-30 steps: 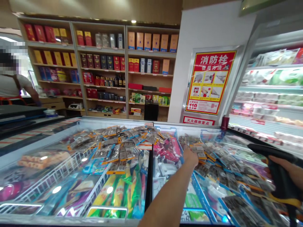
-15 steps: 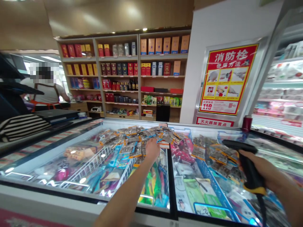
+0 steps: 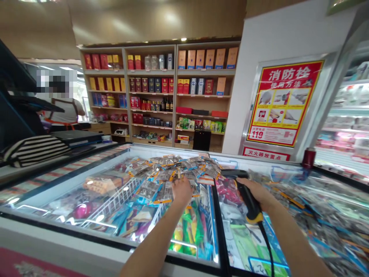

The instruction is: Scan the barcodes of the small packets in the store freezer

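Observation:
My left hand [image 3: 182, 190] reaches over the glass-topped freezer, its fingers closed on a small snack packet [image 3: 179, 175] at the near side of a pile. The pile of packets [image 3: 168, 163] has clear, greyish-brown faces with orange or blue ends and lies spread over the glass. In my right hand [image 3: 259, 191] is a black barcode scanner [image 3: 248, 198] with a yellow band at its grip end and a cable hanging down. Its head points left, towards the packets near my left hand. More packets [image 3: 325, 219] lie on the right part of the freezer.
The freezer frame [image 3: 220, 231] divides the glass lids, with baskets of bagged goods beneath. A striped pouch [image 3: 37, 150] sits on the counter at left, near a dark screen. A red can [image 3: 308, 157] stands at the back right. Behind, a person [image 3: 62, 107] stands near shelves [image 3: 151, 94] of boxes.
My right hand has carried the barcode scanner left, from above the right-hand packets to beside the main pile. My left hand has shifted slightly left and nearer on the packets. The view has turned a little.

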A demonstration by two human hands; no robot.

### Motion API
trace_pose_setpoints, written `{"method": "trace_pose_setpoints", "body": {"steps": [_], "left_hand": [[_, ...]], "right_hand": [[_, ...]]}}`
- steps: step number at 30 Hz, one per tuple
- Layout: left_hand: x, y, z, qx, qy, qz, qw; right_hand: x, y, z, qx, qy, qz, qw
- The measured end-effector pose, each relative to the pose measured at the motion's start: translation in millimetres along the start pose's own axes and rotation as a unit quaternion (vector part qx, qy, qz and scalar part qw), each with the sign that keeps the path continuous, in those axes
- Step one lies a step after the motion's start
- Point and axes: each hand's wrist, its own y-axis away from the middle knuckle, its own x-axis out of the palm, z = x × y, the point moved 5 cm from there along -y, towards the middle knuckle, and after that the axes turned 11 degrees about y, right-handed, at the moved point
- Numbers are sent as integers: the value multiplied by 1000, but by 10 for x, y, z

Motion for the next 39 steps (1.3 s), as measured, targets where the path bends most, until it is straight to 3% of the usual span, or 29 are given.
{"method": "trace_pose_setpoints", "body": {"steps": [6,14,18,23,30,39], "left_hand": [[100,-127,-59,-23,201,-24,979],[163,-416,20,-70,463,-57,882],[210,-432,130,-86,543,-59,833],[232,-491,221,-89,600,-68,792],[241,-517,205,-75,624,-78,773],[218,-480,156,-73,604,-90,789]], "right_hand": [[107,-140,-33,38,-38,51,997],[126,-20,-121,35,-23,83,996],[176,108,-83,-6,21,110,994],[248,244,-76,19,58,123,991],[241,300,-69,14,64,122,990],[152,338,-44,9,65,95,993]]}}
